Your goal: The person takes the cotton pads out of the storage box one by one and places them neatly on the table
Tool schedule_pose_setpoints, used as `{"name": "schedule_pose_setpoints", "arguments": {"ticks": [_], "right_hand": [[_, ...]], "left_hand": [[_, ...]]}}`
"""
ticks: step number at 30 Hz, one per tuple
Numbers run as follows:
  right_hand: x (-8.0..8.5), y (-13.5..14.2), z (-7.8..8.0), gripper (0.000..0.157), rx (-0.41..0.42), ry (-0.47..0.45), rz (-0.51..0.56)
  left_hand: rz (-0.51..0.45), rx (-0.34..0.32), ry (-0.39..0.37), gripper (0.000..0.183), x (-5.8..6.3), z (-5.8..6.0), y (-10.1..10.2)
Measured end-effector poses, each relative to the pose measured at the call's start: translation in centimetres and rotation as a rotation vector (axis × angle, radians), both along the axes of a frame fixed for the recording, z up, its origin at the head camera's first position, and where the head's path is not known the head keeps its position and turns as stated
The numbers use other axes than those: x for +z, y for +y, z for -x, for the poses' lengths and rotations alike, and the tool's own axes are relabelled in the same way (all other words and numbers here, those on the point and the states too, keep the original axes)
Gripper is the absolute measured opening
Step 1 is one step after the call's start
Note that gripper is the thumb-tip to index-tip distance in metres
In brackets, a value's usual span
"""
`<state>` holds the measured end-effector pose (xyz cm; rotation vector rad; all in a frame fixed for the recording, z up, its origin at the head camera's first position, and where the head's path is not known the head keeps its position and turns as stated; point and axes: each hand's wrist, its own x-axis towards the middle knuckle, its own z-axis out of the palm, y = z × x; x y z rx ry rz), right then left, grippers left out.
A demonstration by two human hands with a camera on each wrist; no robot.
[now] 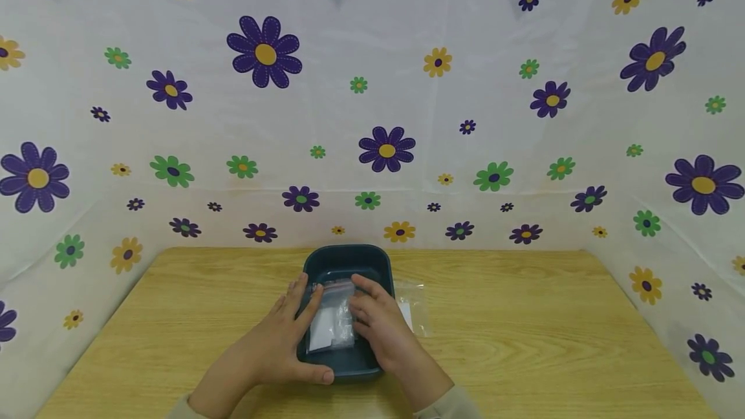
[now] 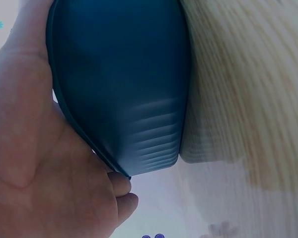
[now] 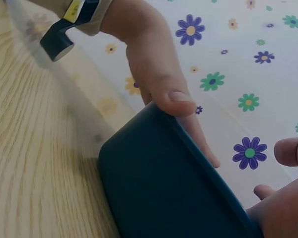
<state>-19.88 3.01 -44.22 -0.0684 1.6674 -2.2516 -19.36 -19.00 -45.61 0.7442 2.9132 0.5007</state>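
Note:
A dark teal plastic bin stands on the table, with a clear zip bag holding something flat and white lying inside it. My left hand rests spread along the bin's left side, thumb at the near rim and fingertips at the bag's left edge. In the left wrist view its palm lies against the rim. My right hand reaches over the right rim, fingers loosely bent, fingertips at the bag's right side; its thumb is hidden in the head view.
Beside the bin on the right, another clear bag with a white piece in it lies on the wooden table, partly behind my right hand. A white cloth with printed flowers surrounds the table at the back and sides.

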Motion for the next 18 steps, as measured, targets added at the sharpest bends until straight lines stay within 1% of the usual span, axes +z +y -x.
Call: {"name": "schedule_pose_setpoints", "arguments": {"ticks": [4, 6, 10, 14, 18], "right_hand": [[-0.21, -0.22, -0.08, 0.053, -0.032, 0.058, -0.004], [-0.17, -0.26, -0.13, 0.053, -0.033, 0.075, 0.007], [-0.15, -0.26, -0.15, 0.055, 0.006, 0.092, 0.005], [-0.23, -0.25, -0.2, 0.057, 0.048, 0.114, -0.049], [-0.25, -0.28, -0.23, 0.055, 0.048, 0.13, -0.097]], "left_hand": [[-0.014, -0.016, 0.007, 0.129, -0.03, -0.06, 0.0], [-0.02, -0.019, 0.007, 0.129, 0.04, -0.11, 0.04], [-0.032, -0.022, 0.006, 0.129, 0.19, -0.17, 0.08], [-0.031, -0.024, 0.005, 0.129, 0.24, -0.21, 0.07], [-0.029, -0.026, 0.007, 0.13, 0.26, -0.25, 0.07]]}}
